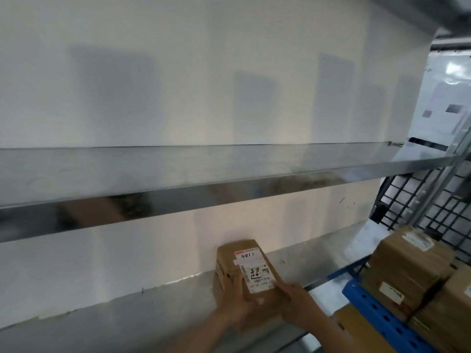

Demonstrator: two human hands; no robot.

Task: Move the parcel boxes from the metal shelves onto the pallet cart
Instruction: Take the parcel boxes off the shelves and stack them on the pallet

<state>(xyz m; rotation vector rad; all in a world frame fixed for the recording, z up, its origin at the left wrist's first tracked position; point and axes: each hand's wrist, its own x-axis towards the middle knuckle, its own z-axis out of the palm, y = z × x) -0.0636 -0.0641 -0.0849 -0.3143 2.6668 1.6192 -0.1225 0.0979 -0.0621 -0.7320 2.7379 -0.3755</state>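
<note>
Parcel box (244, 261) held at the lower metal shelf (102, 317), near the wall.
Left hand (235, 295) and right hand (298, 301) both clasp its near end. Lift it level, clear the shelf edge, then swing right to the pallet cart (382, 317), beside the stacked boxes (407, 266).

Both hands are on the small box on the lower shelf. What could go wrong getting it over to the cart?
Lifted straight up, the parcel box could knock the upper shelf edge overhanging it.
The left hand grips one side, but the right hand has an unclear hold, so the box might slip.
The cart boxes are stacked and may shift.
</note>
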